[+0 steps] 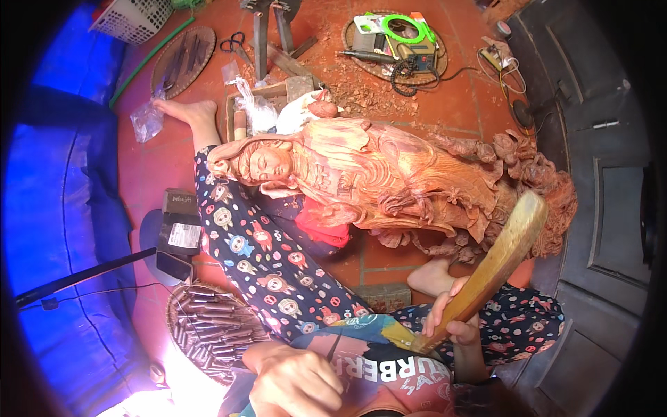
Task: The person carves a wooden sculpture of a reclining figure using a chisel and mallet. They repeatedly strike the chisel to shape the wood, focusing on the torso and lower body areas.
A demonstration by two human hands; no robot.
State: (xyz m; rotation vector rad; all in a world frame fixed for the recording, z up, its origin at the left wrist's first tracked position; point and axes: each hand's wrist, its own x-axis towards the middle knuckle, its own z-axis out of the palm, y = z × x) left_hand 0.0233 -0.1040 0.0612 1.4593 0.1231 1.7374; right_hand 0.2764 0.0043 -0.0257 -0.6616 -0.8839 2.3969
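On red tile floor [160, 167], reddish carved wooden statue [375, 181], lying sideways.

Red terracotta tiles [445, 104] are covering the floor, with wood chips [361, 87] lying scattered far ahead of the hands. A blue tarpaulin [62, 208] is hanging well to the left. A dark panelled door [597, 174] is standing to the right. Bright light is glaring near the lower left.
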